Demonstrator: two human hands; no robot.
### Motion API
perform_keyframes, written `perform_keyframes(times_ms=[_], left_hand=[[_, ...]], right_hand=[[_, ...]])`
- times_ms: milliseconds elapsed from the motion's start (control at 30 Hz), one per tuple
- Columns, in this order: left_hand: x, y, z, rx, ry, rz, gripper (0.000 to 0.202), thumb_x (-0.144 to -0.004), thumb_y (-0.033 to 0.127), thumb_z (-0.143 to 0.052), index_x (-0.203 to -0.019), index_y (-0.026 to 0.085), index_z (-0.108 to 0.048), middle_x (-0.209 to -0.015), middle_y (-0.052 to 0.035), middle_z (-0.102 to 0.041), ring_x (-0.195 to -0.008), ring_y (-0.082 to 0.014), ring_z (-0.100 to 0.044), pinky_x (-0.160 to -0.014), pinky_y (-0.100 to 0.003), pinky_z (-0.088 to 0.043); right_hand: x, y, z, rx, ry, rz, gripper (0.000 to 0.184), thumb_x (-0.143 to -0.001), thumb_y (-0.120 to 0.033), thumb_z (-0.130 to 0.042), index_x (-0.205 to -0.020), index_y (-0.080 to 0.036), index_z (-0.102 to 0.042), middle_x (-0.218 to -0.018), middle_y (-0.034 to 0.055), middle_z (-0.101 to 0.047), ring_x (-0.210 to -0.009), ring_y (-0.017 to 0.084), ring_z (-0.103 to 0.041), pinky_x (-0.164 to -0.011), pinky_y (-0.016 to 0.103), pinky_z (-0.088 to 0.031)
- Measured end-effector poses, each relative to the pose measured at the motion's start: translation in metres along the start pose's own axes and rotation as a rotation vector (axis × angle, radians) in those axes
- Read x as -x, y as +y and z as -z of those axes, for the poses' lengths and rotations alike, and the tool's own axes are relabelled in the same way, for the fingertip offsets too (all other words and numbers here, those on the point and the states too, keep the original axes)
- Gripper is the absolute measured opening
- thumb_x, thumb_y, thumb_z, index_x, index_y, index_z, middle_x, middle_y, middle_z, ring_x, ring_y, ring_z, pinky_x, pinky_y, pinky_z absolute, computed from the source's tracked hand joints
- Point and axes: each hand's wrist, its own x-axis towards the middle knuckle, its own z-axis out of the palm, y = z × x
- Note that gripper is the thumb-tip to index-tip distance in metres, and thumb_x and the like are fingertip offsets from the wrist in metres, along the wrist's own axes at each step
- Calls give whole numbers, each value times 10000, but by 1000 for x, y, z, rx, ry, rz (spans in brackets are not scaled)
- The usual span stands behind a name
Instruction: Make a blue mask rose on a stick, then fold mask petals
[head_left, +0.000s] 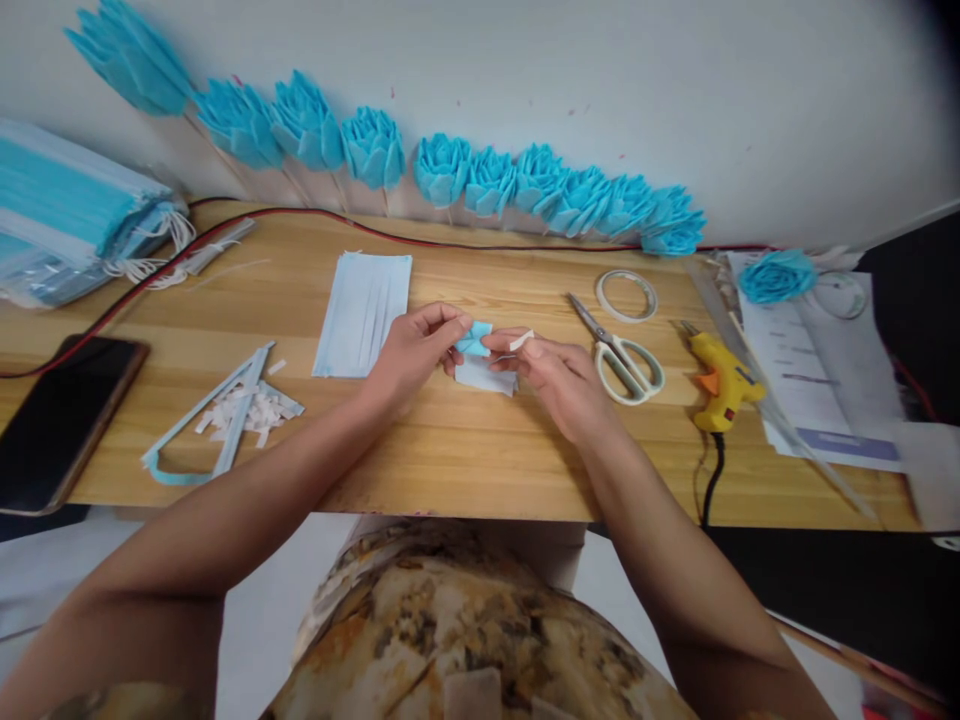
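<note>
My left hand point(425, 345) pinches a small folded piece of blue mask fabric point(475, 338) over the middle of the desk. My right hand point(559, 375) is closed at its right edge, with a small white strip point(521, 341) between thumb and fingers. Its fingertips come close to the blue piece; whether they touch it I cannot tell. Just below lies a pale cut piece of fabric point(486, 376), partly hidden by the hands. A flat pleated face mask point(363, 315) lies left of my left hand. Scissors point(628, 365) with pale handles rest right of my right hand, beside a tape roll point(627, 296).
Several blue fabric flowers point(373, 147) lean along the wall. A yellow glue gun point(721, 380) and papers point(821, 360) lie right. Left are stacked masks point(67, 205), a phone point(71, 410), white scraps point(250, 412) and cut strips point(234, 425). A red-black cable point(300, 211) crosses the back.
</note>
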Motion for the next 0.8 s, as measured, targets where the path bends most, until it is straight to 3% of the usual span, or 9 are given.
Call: perform_keyframes(times_ms=[267,400,500,633,800], left_hand=[[2,4,-2,101,-58,74,296,-902,435,-651,-799,159,-619,-700,-27,-638,-556,-108,-592,-469,-212,-458],[3,3,-1,48,-92,60,209,-822,326,-707,-744,164,-600,-697,-12,-631,-566,-95,-583,-489,-201,-464],[3,2,-1,44,-71,46,186,-809,292,-699,-727,166,-590,-680,-4,-622,-565,-93,-578,-492,-199,-466],[2,3,-2,58,-84,68,228,-819,366,-716,-786,164,-614,-694,-6,-627,-569,-99,-582,-484,-205,-462],[3,3,-2,39,-92,46,233,-794,354,-756,-804,161,-625,-651,8,-614,-559,-90,-565,-506,-198,-463]], right_hand=[[-1,-2,-1,-63,125,23,349,-885,-584,-675,-989,-280,-811,-1183,55,-747,-1034,228,-686,-914,422,-574],[-2,-4,-2,-83,179,-8,415,-838,-631,-696,-954,-246,-799,-1169,82,-758,-1037,245,-690,-911,442,-578],[-2,-5,-3,-108,176,-9,392,-837,-609,-708,-946,-244,-800,-1170,82,-760,-1026,241,-695,-907,437,-580],[-1,-3,-3,-141,143,-5,319,-864,-548,-711,-972,-264,-812,-1165,62,-760,-1021,225,-697,-905,415,-579],[-1,-1,-2,-82,108,-12,364,-872,-584,-686,-998,-268,-816,-1213,61,-737,-1055,234,-683,-932,427,-574]])
